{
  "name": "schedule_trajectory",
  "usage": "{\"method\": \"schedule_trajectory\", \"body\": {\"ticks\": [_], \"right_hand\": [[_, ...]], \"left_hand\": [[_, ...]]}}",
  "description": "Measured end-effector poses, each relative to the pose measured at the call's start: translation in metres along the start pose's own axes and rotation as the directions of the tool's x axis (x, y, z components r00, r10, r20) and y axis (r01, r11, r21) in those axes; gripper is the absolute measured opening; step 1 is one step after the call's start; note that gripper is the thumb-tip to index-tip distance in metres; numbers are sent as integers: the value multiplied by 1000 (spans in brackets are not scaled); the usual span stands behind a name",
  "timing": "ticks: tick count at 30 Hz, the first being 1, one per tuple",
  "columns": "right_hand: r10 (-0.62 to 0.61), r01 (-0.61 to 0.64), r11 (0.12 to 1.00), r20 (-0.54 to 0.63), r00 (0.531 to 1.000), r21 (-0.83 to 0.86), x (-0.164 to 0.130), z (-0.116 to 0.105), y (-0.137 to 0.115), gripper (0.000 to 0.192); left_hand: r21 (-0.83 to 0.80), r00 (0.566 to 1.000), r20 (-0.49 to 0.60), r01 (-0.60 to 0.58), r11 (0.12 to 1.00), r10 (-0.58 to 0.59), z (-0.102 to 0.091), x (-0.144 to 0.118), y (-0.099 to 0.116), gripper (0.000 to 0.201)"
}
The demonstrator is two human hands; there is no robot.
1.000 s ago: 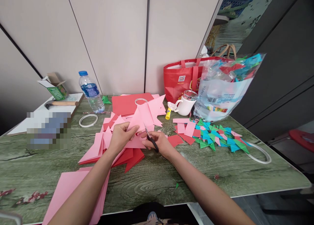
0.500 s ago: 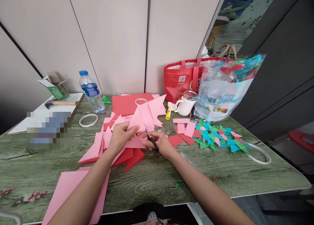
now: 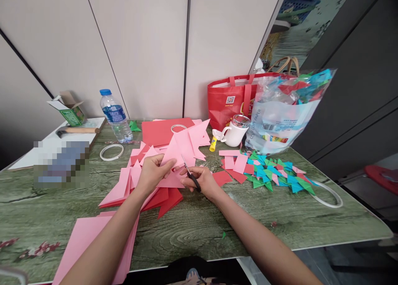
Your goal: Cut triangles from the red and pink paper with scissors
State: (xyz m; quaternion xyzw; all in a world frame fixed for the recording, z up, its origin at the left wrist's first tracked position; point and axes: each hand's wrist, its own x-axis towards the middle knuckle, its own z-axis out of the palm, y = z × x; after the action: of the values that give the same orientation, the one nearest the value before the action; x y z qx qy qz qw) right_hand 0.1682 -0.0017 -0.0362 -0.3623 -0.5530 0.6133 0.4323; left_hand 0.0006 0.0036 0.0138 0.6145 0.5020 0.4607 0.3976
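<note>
Left hand (image 3: pixel 153 172) pinched the pink paper piece (image 3: pixel 183 150) by its lower edge, fingers closed on it, holding it raised just above the pink-and-red pile (image 3: pixel 146 185) at table centre. Right hand (image 3: pixel 201 180), at three o'clock of the left, was wrapped around the black-handled scissors (image 3: pixel 190 174), blades aimed toward eleven o'clock into the paper's edge. Green and blue triangles (image 3: pixel 276 175) lay well off at three o'clock; a water bottle (image 3: pixel 113 116) stood at ten o'clock.

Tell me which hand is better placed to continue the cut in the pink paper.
Right, probably: the right hand already holds the scissors at the pink paper; the left hand grips that paper.
</note>
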Motion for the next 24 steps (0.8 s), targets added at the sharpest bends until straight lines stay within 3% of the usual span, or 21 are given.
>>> {"method": "schedule_trajectory", "body": {"ticks": [10,24], "right_hand": [[-12,12,1000,18,1000,-22,0,1,-2,43],[-14,15,998,13,1000,-58,0,2,-3,42]], "left_hand": [[-41,988,109,114,993,-109,6,-1,1,29],[-96,980,153,144,985,-128,5,-2,0,28]]}}
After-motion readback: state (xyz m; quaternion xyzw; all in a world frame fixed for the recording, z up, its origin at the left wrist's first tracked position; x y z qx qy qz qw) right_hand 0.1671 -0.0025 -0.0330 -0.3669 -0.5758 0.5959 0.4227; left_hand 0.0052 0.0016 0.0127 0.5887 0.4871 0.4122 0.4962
